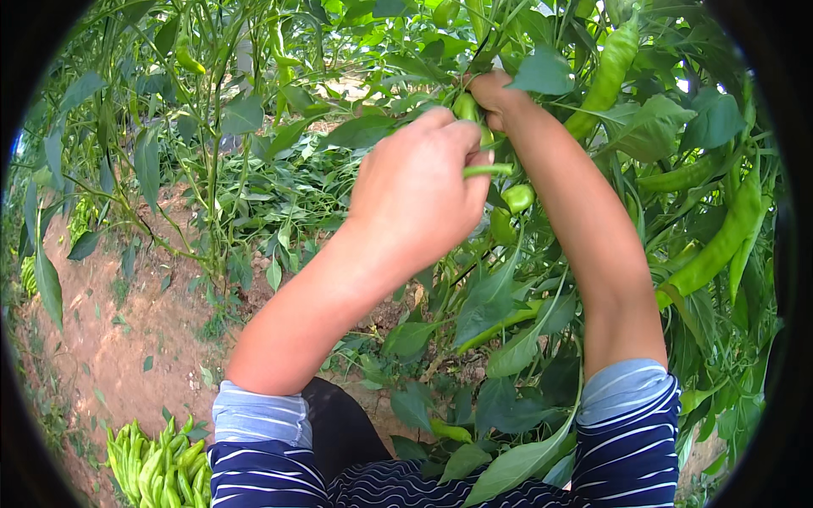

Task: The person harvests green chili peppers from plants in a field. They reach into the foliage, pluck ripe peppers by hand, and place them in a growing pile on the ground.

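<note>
My left hand [416, 184] is in front of the pepper plant, its fingers curled around something green. A short green stalk [488, 169], which looks like a pepper stem, sticks out on the right of these fingers; the rest is hidden in the hand. Just beyond it, my right hand [498, 95] reaches into the foliage, with its fingertips out of sight behind leaves and stems. A green pepper [467, 108] hangs between the two hands. Below them, another light green pepper [519, 198] shows among the leaves.
Long green peppers [606, 76] hang on the right, including a large curved pepper [714, 251]. A pile of picked green peppers [159, 467] lies on the bare soil [140, 355] at lower left. Another pepper plant [213, 159] stands on the left.
</note>
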The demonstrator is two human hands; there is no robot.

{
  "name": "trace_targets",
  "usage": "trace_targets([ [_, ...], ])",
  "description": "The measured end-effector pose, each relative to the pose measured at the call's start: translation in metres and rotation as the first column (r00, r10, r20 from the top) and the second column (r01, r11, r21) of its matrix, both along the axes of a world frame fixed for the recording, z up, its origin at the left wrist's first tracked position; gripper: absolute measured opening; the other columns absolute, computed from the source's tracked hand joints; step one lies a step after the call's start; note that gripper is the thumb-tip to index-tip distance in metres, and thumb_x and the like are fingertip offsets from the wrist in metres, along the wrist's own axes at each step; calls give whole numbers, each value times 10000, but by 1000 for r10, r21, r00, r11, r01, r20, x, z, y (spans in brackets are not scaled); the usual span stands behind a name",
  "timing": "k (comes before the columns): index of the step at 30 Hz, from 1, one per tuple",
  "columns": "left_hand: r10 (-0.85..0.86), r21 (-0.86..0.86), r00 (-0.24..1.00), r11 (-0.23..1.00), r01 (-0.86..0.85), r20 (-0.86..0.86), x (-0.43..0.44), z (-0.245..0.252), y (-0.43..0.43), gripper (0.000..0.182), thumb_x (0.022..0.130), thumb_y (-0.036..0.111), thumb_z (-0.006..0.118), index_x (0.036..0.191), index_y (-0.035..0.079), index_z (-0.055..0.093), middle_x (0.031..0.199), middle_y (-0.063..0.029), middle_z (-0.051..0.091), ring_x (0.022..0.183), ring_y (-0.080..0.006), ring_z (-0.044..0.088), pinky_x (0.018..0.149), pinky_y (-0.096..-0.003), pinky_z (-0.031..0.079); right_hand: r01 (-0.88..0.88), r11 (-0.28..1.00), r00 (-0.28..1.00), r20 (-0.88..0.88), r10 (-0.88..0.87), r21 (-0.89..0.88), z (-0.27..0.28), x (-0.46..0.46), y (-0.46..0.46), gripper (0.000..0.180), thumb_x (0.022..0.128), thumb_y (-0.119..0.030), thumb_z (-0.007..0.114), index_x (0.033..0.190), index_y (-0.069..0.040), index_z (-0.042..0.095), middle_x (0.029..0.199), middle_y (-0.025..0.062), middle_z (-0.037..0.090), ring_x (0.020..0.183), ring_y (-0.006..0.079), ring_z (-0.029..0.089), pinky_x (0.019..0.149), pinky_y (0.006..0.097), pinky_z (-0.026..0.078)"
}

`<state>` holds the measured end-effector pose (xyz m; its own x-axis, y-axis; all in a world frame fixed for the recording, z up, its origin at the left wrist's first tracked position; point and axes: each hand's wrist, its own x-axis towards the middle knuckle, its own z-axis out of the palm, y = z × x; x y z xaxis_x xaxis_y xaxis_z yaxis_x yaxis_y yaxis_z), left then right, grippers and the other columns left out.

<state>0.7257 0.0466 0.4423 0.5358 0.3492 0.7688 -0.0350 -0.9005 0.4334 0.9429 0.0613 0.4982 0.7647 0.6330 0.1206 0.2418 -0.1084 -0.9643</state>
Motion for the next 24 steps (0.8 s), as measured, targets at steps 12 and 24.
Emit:
trace_targets([
  [12,-90,-546,989,838,13,-115,81,-3,66,452,669,399,814,855,0,715,742,-117,691,628,-232,646,664,-348,516,-205,972,978,56,199,115,9,-26,-15,194,894,-76,561,1075,-26,607,984,116,639,820,232,639,644,390,549],
  [24,-350,-618,934,719,318,74,75,-22,70,250,795,194,780,945,8,706,813,-31,693,714,-98,617,658,-272,491,-228,970,972,-32,232,88,3,-21,-21,385,817,-164,767,1128,-45,576,947,56,666,845,157,656,653,344,569],
])
